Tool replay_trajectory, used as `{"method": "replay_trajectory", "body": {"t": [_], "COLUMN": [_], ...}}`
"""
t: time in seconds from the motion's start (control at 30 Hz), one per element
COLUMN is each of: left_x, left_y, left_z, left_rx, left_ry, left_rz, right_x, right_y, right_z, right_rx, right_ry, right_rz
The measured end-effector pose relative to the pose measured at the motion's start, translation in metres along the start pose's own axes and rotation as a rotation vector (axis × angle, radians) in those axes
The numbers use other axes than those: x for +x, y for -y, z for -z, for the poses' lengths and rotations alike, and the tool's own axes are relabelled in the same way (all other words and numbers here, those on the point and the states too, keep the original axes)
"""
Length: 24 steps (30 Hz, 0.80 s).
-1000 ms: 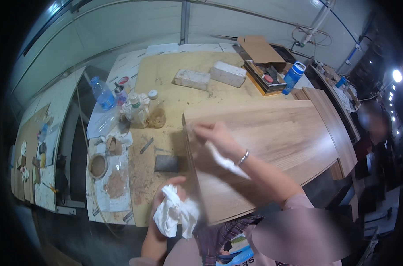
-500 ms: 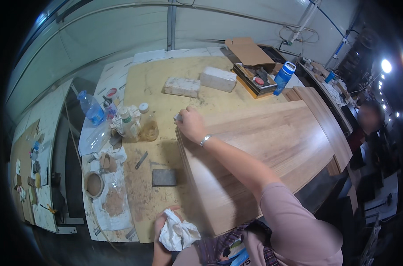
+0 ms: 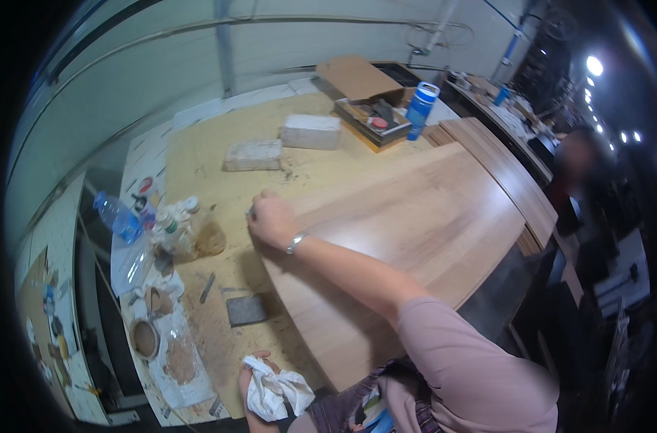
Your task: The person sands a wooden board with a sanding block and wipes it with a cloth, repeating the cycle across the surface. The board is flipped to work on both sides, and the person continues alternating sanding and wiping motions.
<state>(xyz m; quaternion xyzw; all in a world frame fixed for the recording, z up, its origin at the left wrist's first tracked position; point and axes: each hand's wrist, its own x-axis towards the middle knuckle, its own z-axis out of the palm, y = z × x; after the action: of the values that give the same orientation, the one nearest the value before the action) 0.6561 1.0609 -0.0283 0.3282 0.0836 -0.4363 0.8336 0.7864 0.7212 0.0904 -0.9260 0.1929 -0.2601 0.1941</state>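
A large wood-grain panel (image 3: 415,209) lies aslant on the workbench before me. My right hand (image 3: 272,222) is closed at its far left corner, around something small and pale that is mostly hidden by the fingers. A silver bracelet circles that wrist, and the forearm reaches across the panel. Low in the view, beside the panel's near left corner, my left hand (image 3: 245,377) grips a crumpled white cloth (image 3: 276,395). A dark grey flat block (image 3: 247,310) rests on the yellowish board (image 3: 198,155), left of the panel. Near it lies a thin dark blade-like tool (image 3: 208,287).
Bottles, including a clear plastic bottle (image 3: 118,218), and a round bowl (image 3: 146,339) crowd the left side. Two whitish blocks (image 3: 310,132) sit at the back, near an open cardboard box (image 3: 372,123) and a blue bottle (image 3: 421,112). More wood panels (image 3: 498,173) lie at right. Another person stands beyond.
My view has shifted, so the bench and its things appear farther left. The right hand remains at the panel's far left corner, and the left still holds the white cloth.
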Motion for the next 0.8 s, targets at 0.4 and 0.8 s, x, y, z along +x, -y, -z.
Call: {"method": "replay_trajectory", "body": {"t": [0.4, 0.8], "left_x": [-0.006, 0.008], "left_y": [-0.031, -0.004], "left_z": [0.032, -0.134], "left_rx": [0.120, 0.621], "left_ry": [-0.020, -0.671], "left_rz": [-0.065, -0.589], "right_x": [0.015, 0.028], "right_y": [-0.212, -0.433], "right_z": [0.109, 0.236], "right_rx": [-0.212, -0.248], "right_ry": [-0.131, -0.177], "right_rz": [-0.259, -0.342]}}
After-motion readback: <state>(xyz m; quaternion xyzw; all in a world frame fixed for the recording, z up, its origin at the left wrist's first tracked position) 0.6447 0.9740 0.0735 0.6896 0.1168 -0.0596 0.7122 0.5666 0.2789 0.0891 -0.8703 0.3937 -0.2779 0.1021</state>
